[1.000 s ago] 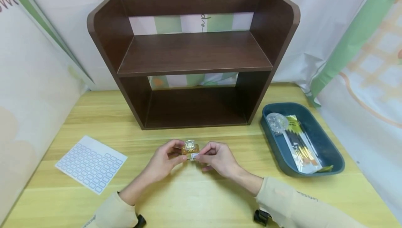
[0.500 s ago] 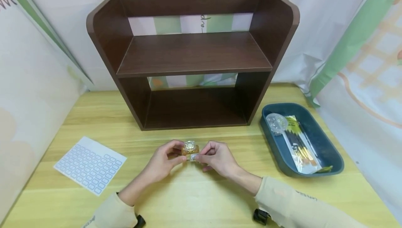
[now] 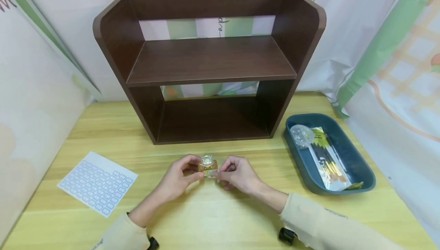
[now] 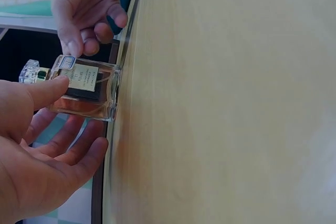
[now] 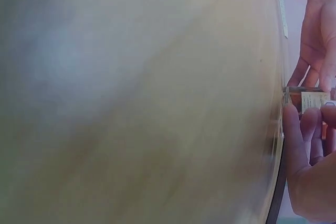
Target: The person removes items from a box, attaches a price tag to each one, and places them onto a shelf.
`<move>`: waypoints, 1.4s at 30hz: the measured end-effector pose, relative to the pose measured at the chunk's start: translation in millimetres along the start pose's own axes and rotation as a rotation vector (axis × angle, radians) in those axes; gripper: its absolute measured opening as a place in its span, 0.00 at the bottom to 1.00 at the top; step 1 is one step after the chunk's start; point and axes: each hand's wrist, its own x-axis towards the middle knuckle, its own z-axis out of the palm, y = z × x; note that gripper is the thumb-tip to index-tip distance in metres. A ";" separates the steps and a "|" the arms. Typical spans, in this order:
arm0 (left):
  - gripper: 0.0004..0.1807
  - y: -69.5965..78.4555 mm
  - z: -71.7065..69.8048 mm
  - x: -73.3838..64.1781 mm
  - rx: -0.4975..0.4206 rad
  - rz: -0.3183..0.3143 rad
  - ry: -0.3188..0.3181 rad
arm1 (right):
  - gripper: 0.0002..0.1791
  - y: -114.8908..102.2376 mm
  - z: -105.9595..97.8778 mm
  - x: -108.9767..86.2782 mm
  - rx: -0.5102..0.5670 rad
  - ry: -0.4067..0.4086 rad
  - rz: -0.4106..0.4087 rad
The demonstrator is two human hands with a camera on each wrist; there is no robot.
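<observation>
1. Printed cloth [image 3: 405, 59] hangs round a pale wood-grain table [image 3: 213, 219], where a dark brown two-tier shelf [image 3: 213, 59] stands at the back.
2. On the person's left lies a label sheet [image 3: 97, 183] with rows of blue-outlined shapes; on the right, a dark teal tray [image 3: 352, 158] holds a clear round container [image 3: 302, 136] and a packet of brushes [image 3: 328, 162].
3. Between the two hands, in front of the shelf, is a small amber glass bottle [image 4: 86, 93] with a clear faceted cap [image 4: 30, 72]. Whether it touches the table I cannot tell.
4. Left hand [image 3: 178, 175]: it grips the bottle, thumb on the front face, fingers behind.
5. Right hand [image 3: 238, 173]: thumb and index finger meet at the edge of a blue-bordered small label [image 4: 67, 62] and seem to pinch it. How much has stuck is unclear.
6. The small label overlaps a corner of the printed gold panel [image 4: 86, 76]; best to square its border with the bottle's edge before pressing.
7. Hold the bottle steady, lay one edge first, then smooth outward so no bubble forms.
8. Left thumb near the label could snag it; give it room.
</observation>
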 end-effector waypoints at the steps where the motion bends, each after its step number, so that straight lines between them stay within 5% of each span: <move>1: 0.18 0.2 0.2 0.1 0.000 -0.002 0.001 | 0.09 -0.5 -2.3 -1.1 -0.009 -0.004 -0.002; 4: 0.18 1.1 0.6 0.3 -0.001 -0.012 0.005 | 0.08 -3.3 -11.3 -4.3 -0.035 -0.019 -0.042; 15: 0.19 0.0 1.7 0.2 -0.043 -0.048 0.009 | 0.14 -41.2 -64.2 -15.9 -0.280 0.010 -0.446; 23: 0.24 -0.2 2.6 2.0 -0.103 -0.071 0.000 | 0.26 -89.7 -114.6 -31.9 -0.395 0.147 -0.687; 35: 0.22 2.0 2.0 2.7 -0.120 -0.076 -0.020 | 0.26 -151.2 -174.5 -23.3 0.149 0.326 -1.052; 42: 0.21 4.0 3.2 1.6 -0.120 -0.067 -0.022 | 0.26 -181.8 -196.9 -8.0 0.252 0.388 -1.102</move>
